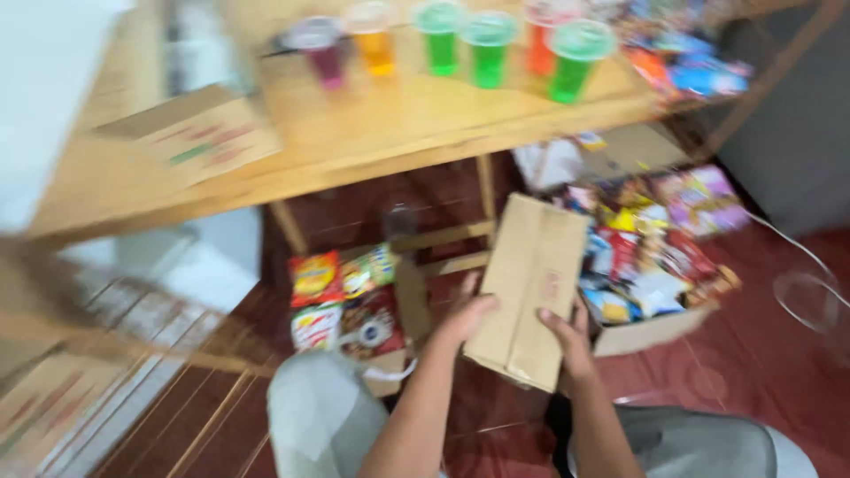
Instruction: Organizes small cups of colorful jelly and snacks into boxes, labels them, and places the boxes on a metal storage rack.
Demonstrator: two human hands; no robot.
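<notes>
Wooden table (372,142) over dark red floor (761,354); grey wall (797,133).

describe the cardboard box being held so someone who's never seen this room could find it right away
Start at the wooden table with the row of coloured drinks; look at the red floor below its front edge. There, the left hand and right hand grip a closed cardboard box. Unlike the open box of snack packets beside it, its top is shut and plain brown.
</notes>
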